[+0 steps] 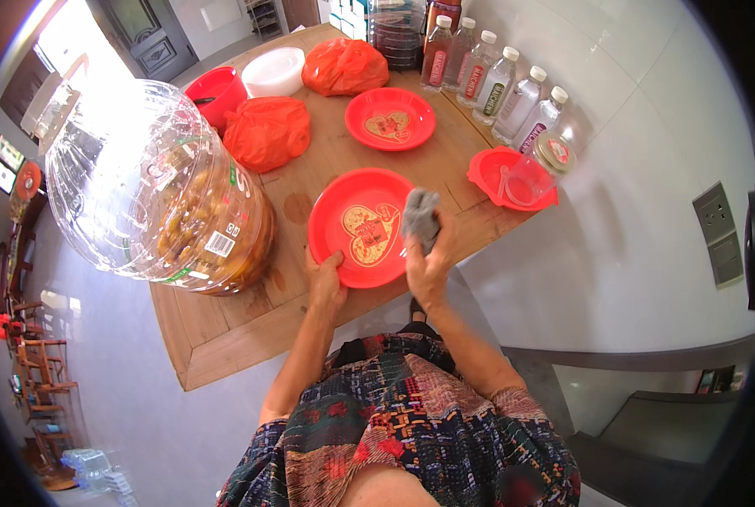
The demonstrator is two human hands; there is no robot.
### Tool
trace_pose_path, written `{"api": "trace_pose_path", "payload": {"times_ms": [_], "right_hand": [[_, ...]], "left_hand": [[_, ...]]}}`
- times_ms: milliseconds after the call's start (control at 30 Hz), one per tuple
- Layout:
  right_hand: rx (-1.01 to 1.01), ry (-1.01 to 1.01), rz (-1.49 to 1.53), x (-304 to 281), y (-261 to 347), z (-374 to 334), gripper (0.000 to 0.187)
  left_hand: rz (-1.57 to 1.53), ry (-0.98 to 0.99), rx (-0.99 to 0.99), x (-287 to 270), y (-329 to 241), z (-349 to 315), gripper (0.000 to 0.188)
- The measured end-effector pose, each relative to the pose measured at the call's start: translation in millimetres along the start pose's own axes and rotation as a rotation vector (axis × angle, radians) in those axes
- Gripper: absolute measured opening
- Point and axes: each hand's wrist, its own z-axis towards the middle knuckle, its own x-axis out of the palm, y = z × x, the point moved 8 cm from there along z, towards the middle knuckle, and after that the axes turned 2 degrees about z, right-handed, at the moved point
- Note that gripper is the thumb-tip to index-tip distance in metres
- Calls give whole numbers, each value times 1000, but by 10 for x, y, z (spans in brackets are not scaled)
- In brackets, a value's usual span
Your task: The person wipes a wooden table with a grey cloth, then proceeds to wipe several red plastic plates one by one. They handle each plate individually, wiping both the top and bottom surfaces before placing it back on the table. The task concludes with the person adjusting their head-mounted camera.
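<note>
A round red plate (pixel 327 224) with a gold heart pattern is tilted up at the front of the wooden table. My left hand (pixel 325 279) grips its near left rim, thumb on the upper face and fingers hidden beneath. A crumpled grey cloth (pixel 422 216) is bunched in my right hand (pixel 430 264), at the plate's right edge; whether it touches the plate I cannot tell. Behind it lies a second red plate (pixel 362 106) with the same gold pattern.
On the wooden table (pixel 225 329), a big plastic jar (pixel 166 194) of yellowish contents stands left. Farther back are two red plastic bags (pixel 267 133) (pixel 346 66), a red bowl (pixel 217 91) and a white dish (pixel 273 71). Several bottles (pixel 496 84) line the wall; a glass jar (pixel 536 173) sits on a red basket (pixel 491 173).
</note>
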Motion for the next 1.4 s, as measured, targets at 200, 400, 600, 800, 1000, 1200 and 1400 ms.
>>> {"api": "trace_pose_path", "payload": {"times_ms": [200,400,600,800,1000,1200,1400], "right_hand": [[516,-11,655,57,-633,670,35],[505,-17,836,331,-66,212,36],[-458,181,144,131,909,-124,44],[-461,228,320,49,841,497,47],[28,517,617,44,646,1006,54],[-19,535,610,61,744,1104,44],[-333,656,308,68,972,1122,34]], "left_hand": [[-38,57,-126,121,148,-228,58],[-242,86,-276,249,109,-125,50],[-415,272,-580,186,414,83,27],[-297,270,-559,378,278,-335,42],[-331,409,-766,360,460,-523,47],[108,412,-240,559,65,-579,56],[466,792,162,1025,-785,-938,61]]}}
